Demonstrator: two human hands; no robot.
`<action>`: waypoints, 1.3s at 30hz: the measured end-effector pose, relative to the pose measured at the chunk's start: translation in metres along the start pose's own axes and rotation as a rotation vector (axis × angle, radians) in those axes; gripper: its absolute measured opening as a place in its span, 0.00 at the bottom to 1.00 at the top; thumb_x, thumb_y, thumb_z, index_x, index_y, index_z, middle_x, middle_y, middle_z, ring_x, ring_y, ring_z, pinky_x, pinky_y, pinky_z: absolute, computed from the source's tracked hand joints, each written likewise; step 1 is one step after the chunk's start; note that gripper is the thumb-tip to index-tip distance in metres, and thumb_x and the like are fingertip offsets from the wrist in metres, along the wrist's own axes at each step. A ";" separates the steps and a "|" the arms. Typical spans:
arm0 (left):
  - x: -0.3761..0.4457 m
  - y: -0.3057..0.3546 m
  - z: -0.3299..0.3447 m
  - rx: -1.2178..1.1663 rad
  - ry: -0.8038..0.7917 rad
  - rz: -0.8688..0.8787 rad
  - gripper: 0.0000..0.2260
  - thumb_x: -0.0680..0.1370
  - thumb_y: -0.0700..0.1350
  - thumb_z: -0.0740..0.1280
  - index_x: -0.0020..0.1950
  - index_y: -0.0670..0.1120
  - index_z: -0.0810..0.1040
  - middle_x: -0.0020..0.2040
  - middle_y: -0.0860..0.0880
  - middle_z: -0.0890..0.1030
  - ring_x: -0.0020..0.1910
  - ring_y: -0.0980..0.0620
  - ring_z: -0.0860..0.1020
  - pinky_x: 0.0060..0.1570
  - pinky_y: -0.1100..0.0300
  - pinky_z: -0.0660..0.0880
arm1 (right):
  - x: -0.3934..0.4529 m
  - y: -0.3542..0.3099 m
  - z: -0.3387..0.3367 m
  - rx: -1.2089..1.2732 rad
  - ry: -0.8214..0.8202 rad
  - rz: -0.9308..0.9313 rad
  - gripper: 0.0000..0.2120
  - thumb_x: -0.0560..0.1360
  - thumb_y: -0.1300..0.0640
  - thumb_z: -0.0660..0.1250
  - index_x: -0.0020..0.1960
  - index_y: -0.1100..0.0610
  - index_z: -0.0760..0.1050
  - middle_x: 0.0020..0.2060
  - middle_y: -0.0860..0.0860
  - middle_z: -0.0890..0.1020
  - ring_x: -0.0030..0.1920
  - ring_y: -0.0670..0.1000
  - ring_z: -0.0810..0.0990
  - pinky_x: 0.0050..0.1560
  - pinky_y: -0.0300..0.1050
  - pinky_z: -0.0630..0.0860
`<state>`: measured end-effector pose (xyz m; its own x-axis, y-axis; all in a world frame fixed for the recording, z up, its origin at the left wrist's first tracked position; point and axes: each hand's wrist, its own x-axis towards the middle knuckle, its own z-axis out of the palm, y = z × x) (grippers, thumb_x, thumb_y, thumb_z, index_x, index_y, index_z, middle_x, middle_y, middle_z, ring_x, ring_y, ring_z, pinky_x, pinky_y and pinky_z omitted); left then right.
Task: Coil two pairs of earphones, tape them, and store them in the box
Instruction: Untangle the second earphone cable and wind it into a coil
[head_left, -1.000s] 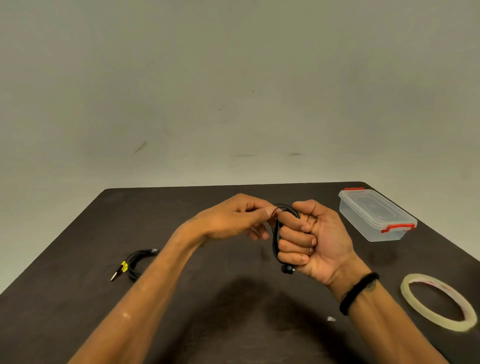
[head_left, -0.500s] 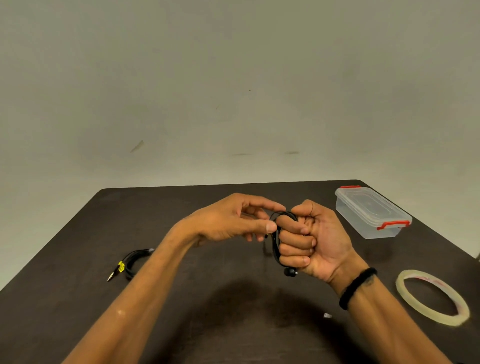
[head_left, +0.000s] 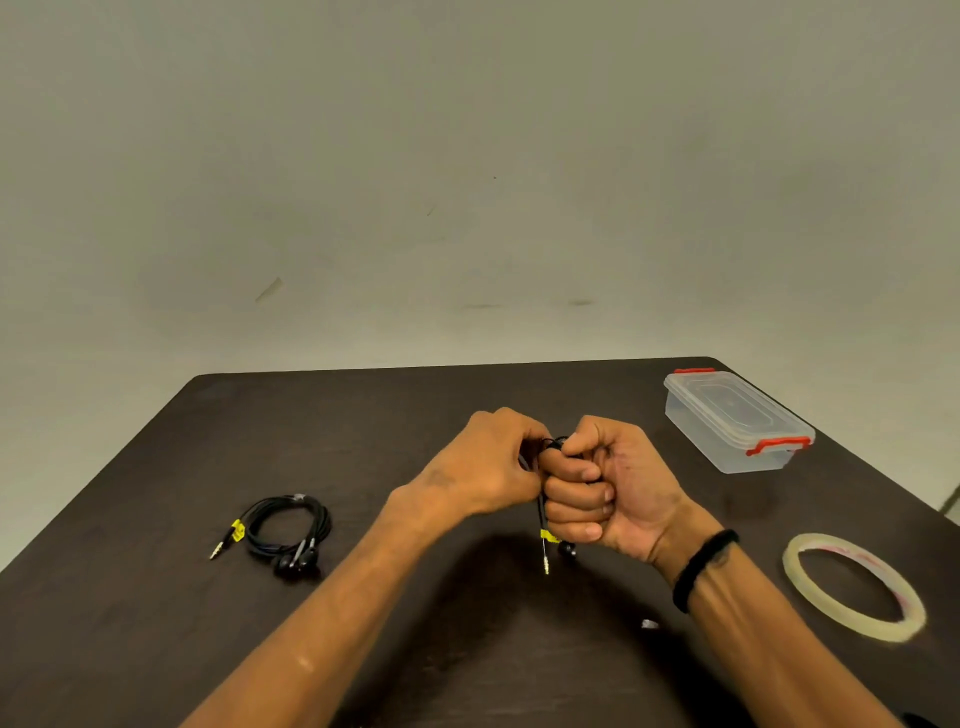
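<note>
Two earphone pairs: one coiled pair (head_left: 287, 530) is lying on the dark table (head_left: 156, 597) at left; the second pair (head_left: 545, 540) is sitting in the hands at centre. One closed clear box (head_left: 735, 421) with red clips far right, one tape roll (head_left: 852, 584) near right, one small scrap (head_left: 649, 623) near centre. Right hand (head_left: 608, 488) is clenching its fingers around the black cable, plug and earbud dangling below. Left hand (head_left: 493, 467) is curling its fingertips onto the cable's top loop, touching the right hand. One black wristband (head_left: 701, 566) is circling the right wrist.
</note>
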<state>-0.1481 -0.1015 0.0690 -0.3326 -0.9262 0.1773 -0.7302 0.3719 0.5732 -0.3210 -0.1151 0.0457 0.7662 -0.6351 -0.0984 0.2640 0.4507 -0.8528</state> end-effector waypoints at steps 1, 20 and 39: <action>0.000 -0.001 0.001 -0.013 0.040 -0.012 0.08 0.73 0.39 0.71 0.50 0.47 0.85 0.39 0.52 0.84 0.34 0.62 0.78 0.35 0.74 0.70 | 0.001 0.000 -0.001 -0.007 0.005 -0.008 0.14 0.73 0.55 0.54 0.30 0.53 0.57 0.20 0.48 0.55 0.21 0.48 0.50 0.25 0.41 0.55; 0.000 -0.016 -0.012 -0.501 -0.114 0.028 0.10 0.79 0.36 0.73 0.60 0.41 0.84 0.52 0.38 0.86 0.49 0.52 0.80 0.54 0.57 0.77 | 0.002 0.000 -0.001 0.161 -0.100 -0.085 0.17 0.76 0.52 0.54 0.30 0.53 0.57 0.20 0.48 0.56 0.21 0.48 0.49 0.26 0.42 0.55; -0.002 -0.053 -0.024 -0.614 -0.135 -0.009 0.09 0.80 0.48 0.73 0.57 0.47 0.87 0.44 0.50 0.87 0.42 0.59 0.81 0.49 0.62 0.77 | -0.003 -0.004 0.004 0.251 -0.198 -0.041 0.18 0.78 0.51 0.50 0.31 0.53 0.59 0.21 0.48 0.54 0.22 0.47 0.47 0.26 0.42 0.57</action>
<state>-0.0939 -0.1210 0.0577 -0.4298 -0.8984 0.0906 -0.2710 0.2241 0.9361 -0.3216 -0.1123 0.0512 0.8442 -0.5330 0.0562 0.4148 0.5832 -0.6985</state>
